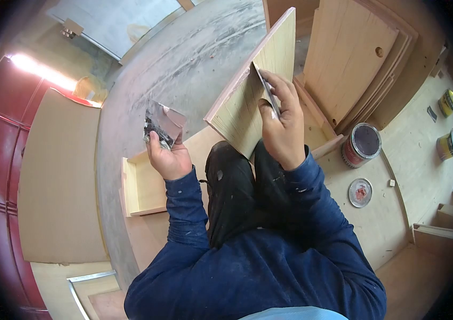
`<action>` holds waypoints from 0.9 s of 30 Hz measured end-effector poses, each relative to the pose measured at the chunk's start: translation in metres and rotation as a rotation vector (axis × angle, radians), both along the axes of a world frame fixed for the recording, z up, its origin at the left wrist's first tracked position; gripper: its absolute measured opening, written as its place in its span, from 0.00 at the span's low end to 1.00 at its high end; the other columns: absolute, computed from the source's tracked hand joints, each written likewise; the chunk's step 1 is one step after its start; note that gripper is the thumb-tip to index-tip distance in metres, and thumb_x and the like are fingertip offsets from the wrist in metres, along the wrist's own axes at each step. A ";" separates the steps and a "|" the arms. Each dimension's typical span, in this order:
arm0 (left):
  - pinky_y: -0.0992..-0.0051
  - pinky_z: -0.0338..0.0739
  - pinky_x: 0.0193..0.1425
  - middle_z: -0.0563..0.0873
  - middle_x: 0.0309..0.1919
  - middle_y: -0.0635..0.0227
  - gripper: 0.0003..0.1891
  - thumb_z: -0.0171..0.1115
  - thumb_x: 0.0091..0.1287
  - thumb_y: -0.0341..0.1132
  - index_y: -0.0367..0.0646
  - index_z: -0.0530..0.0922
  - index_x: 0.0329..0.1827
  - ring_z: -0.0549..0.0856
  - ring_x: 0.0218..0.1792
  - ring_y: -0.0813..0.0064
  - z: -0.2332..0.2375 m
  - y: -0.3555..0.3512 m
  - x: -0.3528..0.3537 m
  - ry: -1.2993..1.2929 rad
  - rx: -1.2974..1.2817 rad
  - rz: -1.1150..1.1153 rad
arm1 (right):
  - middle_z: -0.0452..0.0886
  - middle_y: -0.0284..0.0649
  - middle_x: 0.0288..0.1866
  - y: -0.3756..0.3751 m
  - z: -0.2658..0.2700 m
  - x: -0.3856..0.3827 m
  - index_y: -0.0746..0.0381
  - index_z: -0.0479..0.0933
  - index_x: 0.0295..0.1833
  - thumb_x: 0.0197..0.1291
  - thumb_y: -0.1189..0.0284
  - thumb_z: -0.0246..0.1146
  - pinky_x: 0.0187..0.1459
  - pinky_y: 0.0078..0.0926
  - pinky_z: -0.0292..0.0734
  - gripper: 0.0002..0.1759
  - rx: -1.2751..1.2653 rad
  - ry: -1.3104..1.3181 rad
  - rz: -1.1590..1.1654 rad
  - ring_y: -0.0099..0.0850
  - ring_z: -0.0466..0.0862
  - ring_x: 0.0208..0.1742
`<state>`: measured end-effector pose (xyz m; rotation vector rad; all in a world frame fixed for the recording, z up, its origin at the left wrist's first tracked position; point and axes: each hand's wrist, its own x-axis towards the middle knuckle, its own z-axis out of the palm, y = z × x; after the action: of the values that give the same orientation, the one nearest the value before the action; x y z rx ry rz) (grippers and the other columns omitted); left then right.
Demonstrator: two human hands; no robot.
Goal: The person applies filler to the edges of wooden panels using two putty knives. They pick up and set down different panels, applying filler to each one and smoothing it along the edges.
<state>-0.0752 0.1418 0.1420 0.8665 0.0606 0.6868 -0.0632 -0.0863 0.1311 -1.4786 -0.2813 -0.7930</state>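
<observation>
Paste point(230, 96), pink, lines one edge of a pale wooden panel point(237, 116) at twelve o'clock, remainder unclear; right hand point(284, 130) pinches a thin metal scraper point(270, 96), left hand point(170, 161) clasps a smeared flat plate point(171, 121), eleven o'clock.

The held panel point(247, 101) is pale, matt wood with visible grain. The round can point(362, 145) is metal. The sleeves point(186, 205) are cloth.

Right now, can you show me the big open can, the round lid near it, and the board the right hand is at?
Open can point(364, 144): head view, on the dark stuff inside.
Round lid point(360, 192): head view, near its middle.
Board point(241, 109): head view, on its pale flat face.
</observation>
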 end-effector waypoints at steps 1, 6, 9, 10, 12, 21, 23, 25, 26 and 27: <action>0.63 0.85 0.53 0.81 0.59 0.60 0.20 0.52 0.74 0.34 0.39 0.71 0.66 0.84 0.56 0.64 0.000 0.000 0.000 0.010 0.004 0.035 | 0.76 0.45 0.61 0.003 0.004 -0.004 0.64 0.74 0.65 0.56 0.88 0.53 0.68 0.29 0.65 0.28 -0.001 0.001 0.002 0.36 0.75 0.64; 0.62 0.86 0.52 0.81 0.59 0.59 0.19 0.52 0.74 0.34 0.38 0.71 0.65 0.84 0.55 0.63 -0.007 0.009 -0.001 0.025 -0.002 0.033 | 0.75 0.47 0.60 0.011 0.032 -0.040 0.65 0.74 0.64 0.55 0.88 0.54 0.68 0.31 0.65 0.28 -0.068 0.067 0.065 0.40 0.75 0.64; 0.61 0.86 0.52 0.81 0.59 0.58 0.19 0.52 0.74 0.34 0.38 0.71 0.65 0.84 0.55 0.62 -0.013 0.011 0.001 0.032 -0.002 0.030 | 0.75 0.49 0.61 0.015 0.039 -0.055 0.64 0.74 0.64 0.55 0.87 0.55 0.67 0.33 0.66 0.28 -0.088 0.103 0.103 0.45 0.74 0.64; 0.61 0.86 0.53 0.81 0.59 0.58 0.19 0.52 0.74 0.35 0.38 0.71 0.65 0.84 0.55 0.61 -0.013 0.010 0.001 0.028 0.009 0.023 | 0.75 0.49 0.61 0.018 0.039 -0.060 0.64 0.74 0.64 0.54 0.87 0.55 0.66 0.34 0.66 0.29 -0.138 0.082 0.087 0.45 0.74 0.63; 0.60 0.86 0.53 0.81 0.59 0.57 0.19 0.51 0.74 0.35 0.38 0.71 0.65 0.84 0.55 0.61 -0.012 0.005 0.001 0.012 0.018 0.006 | 0.75 0.49 0.61 0.022 0.044 -0.069 0.63 0.74 0.64 0.52 0.87 0.57 0.64 0.36 0.68 0.30 -0.185 0.028 0.093 0.47 0.74 0.61; 0.61 0.85 0.54 0.81 0.59 0.57 0.20 0.51 0.74 0.36 0.38 0.71 0.66 0.84 0.55 0.61 -0.016 0.011 -0.002 0.033 0.039 0.042 | 0.78 0.48 0.59 -0.022 0.047 -0.086 0.64 0.79 0.55 0.47 0.87 0.61 0.63 0.37 0.71 0.25 -0.253 -0.070 0.035 0.47 0.77 0.62; 0.62 0.85 0.54 0.81 0.59 0.57 0.20 0.51 0.74 0.35 0.38 0.71 0.66 0.84 0.55 0.61 -0.018 0.016 -0.003 0.057 0.039 0.043 | 0.78 0.48 0.59 -0.024 0.030 -0.055 0.64 0.79 0.54 0.49 0.85 0.65 0.62 0.37 0.72 0.23 -0.345 -0.063 -0.296 0.48 0.77 0.60; 0.62 0.85 0.53 0.81 0.59 0.58 0.20 0.51 0.74 0.35 0.38 0.71 0.66 0.84 0.55 0.62 -0.017 0.010 -0.002 0.117 0.232 0.122 | 0.78 0.49 0.59 -0.021 0.012 -0.027 0.64 0.79 0.54 0.48 0.85 0.66 0.62 0.38 0.72 0.23 -0.313 -0.056 -0.383 0.49 0.77 0.60; 0.62 0.85 0.53 0.81 0.59 0.58 0.20 0.52 0.74 0.35 0.38 0.71 0.66 0.84 0.55 0.62 -0.016 0.010 -0.004 0.120 0.236 0.123 | 0.77 0.49 0.59 -0.018 0.006 -0.015 0.64 0.78 0.54 0.48 0.84 0.68 0.61 0.39 0.73 0.23 -0.281 -0.047 -0.454 0.50 0.76 0.59; 0.62 0.85 0.53 0.81 0.59 0.58 0.20 0.52 0.74 0.35 0.37 0.71 0.66 0.84 0.55 0.62 -0.016 0.010 -0.005 0.125 0.242 0.125 | 0.77 0.49 0.59 -0.015 0.003 -0.005 0.64 0.78 0.54 0.48 0.84 0.68 0.61 0.39 0.73 0.23 -0.277 -0.049 -0.462 0.50 0.76 0.59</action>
<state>-0.0799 0.1516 0.1263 1.1450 0.1476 0.7666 -0.0686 -0.1016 0.1346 -1.8185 -0.0849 -1.1974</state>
